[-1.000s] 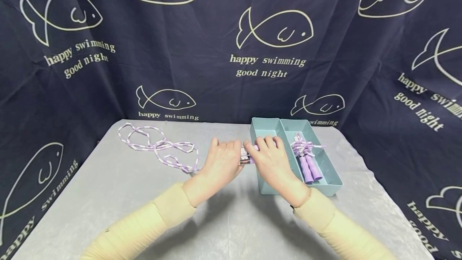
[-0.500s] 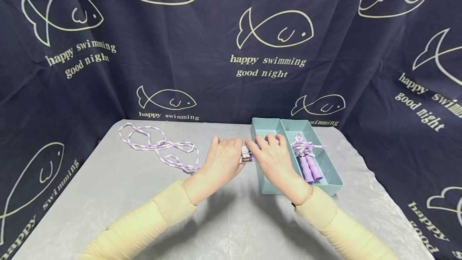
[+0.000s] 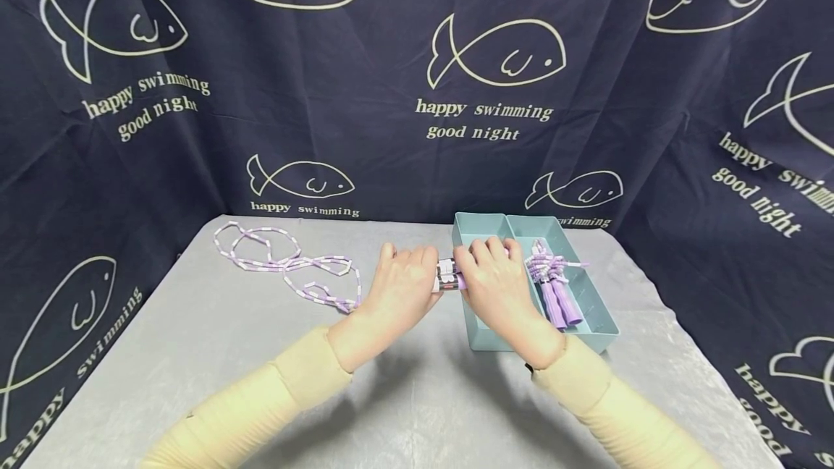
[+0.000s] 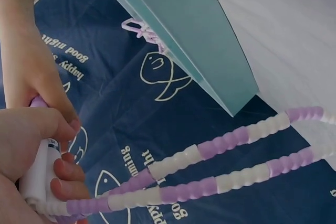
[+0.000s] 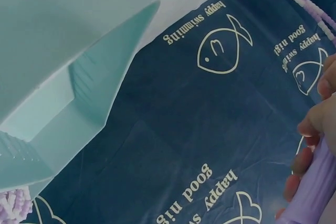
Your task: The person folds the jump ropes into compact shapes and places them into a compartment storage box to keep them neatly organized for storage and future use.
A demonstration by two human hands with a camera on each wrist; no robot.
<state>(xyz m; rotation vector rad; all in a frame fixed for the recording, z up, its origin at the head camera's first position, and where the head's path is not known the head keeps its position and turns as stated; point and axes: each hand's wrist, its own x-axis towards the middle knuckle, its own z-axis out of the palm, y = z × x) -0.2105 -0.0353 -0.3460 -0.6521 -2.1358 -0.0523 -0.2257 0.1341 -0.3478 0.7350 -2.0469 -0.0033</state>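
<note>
Above the table, both hands hold a beaded jump rope by its handles (image 3: 449,275), laid together. My left hand (image 3: 405,284) grips the white end (image 4: 38,179), from which two purple-and-white beaded cords (image 4: 189,192) run off. The right hand (image 3: 498,288) wraps the purple grip part (image 5: 315,182). A black-and-white printed section shows between the hands in the head view. The loose rope (image 3: 284,264) lies in loops on the table to the left. Fingers hide most of the handles.
A teal two-compartment box (image 3: 485,342) stands at the right, partly behind the right hand. Its right compartment holds another purple jump rope (image 3: 560,302), bundled with its handles side by side. A dark curtain (image 3: 391,165) with fish prints hangs behind the grey table (image 3: 260,353).
My right hand has slid slightly right along the handles, and the printed section between the hands shows more. The left hand has barely moved; the rope end beside it has shifted a little.
</note>
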